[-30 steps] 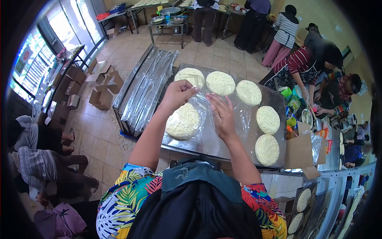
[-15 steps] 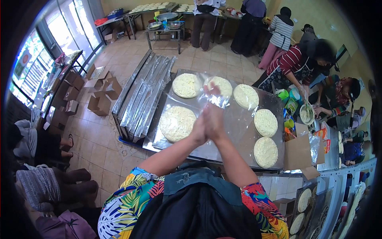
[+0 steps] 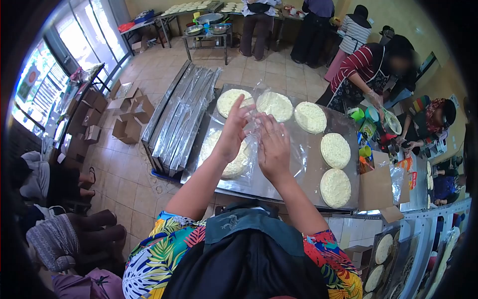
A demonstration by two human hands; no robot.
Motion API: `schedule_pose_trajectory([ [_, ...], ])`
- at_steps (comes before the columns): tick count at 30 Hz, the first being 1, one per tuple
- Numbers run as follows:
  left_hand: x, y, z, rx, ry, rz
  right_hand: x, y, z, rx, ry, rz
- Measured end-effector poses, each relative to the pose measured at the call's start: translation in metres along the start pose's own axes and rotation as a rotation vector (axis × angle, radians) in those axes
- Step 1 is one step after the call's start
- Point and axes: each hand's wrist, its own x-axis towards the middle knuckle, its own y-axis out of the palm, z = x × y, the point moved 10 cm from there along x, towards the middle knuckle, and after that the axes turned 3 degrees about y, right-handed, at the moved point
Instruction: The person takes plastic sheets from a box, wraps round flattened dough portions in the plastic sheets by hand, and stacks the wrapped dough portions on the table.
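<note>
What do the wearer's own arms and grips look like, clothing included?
Both sleeves are short, with a bright leaf print: the left sleeve shows white, green, yellow and pink, the right sleeve more red, with blue and yellow. The forearms are bare. No watch or bracelet shows near the left grip or right grip; thin clear gloves cannot be ruled out.

metal table [image 3: 304,172] | six round pale-topped discs [image 3: 335,188] | three along far edge | two down right side | one near-left
</note>
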Motion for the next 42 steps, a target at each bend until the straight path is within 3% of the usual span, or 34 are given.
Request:
schedule_pose_trajectory([
  [1,-0.001,0.003,0.0,0.004,-0.006,-0.002,-0.001,0.0,0.006,-0.154,-0.052,-0.012],
  [3,-0.007,0.005,0.002,0.364,-0.012,-0.042,0.001,0.003,0.011,-0.132,-0.047,0.007],
  [5,-0.006,-0.01,0.0,0.315,-0.053,-0.096,0.006,-0.003,0.017,-0.114,-0.053,0.022],
  [7,-0.005,-0.012,0.0,0.018,-0.118,-0.074,0.011,-0.015,0.015,0.202,-0.038,0.066],
  [8,-0.009,-0.016,0.001,0.041,-0.156,-0.087,0.013,-0.016,0.0,0.362,0.036,0.075],
  [13,-0.02,-0.003,-0.001,0.142,-0.229,0.024,0.025,-0.039,-0.019,0.372,0.11,-0.141],
  [15,-0.025,0.004,0.005,0.035,-0.298,0.045,0.025,-0.016,-0.031,0.584,0.317,0.04],
  [20,-0.022,-0.019,-0.003,0.181,-0.232,-0.072,0.018,-0.011,-0.034,0.676,0.347,0.034],
  [22,-0.017,-0.016,-0.015,0.094,-0.135,0.127,0.016,-0.026,-0.036,0.603,0.328,-0.085],
  [26,-0.016,-0.016,-0.036,0.366,-0.03,-0.096,0.017,-0.041,-0.034,0.487,0.28,-0.082],
  [27,-0.015,-0.012,-0.034,0.364,-0.031,-0.103,0.02,-0.044,-0.021,0.378,0.14,-0.071],
  [28,-0.012,-0.005,-0.035,0.461,-0.008,-0.048,0.02,-0.045,-0.006,0.27,-0.002,-0.058],
  [29,-0.009,0.001,-0.035,0.558,0.016,0.007,0.02,-0.043,-0.004,0.274,-0.007,-0.051],
  [33,-0.004,-0.005,-0.028,0.47,-0.064,0.058,0.016,-0.051,0.01,0.168,-0.129,-0.107],
  [37,-0.004,-0.022,-0.034,0.447,-0.017,-0.036,0.004,-0.063,-0.014,0.257,-0.042,-0.205],
  [39,-0.004,-0.028,-0.036,0.464,-0.025,-0.032,-0.004,-0.064,-0.056,0.522,0.307,-0.295],
  [40,-0.006,-0.026,-0.036,0.344,-0.043,-0.052,-0.008,-0.056,-0.069,0.739,0.417,-0.32],
  [41,-0.008,-0.025,-0.034,0.223,-0.063,-0.071,-0.007,-0.055,-0.069,0.736,0.419,-0.32],
  [42,-0.007,-0.02,-0.022,0.017,-0.061,0.051,-0.008,-0.052,-0.073,0.869,0.49,-0.387],
])
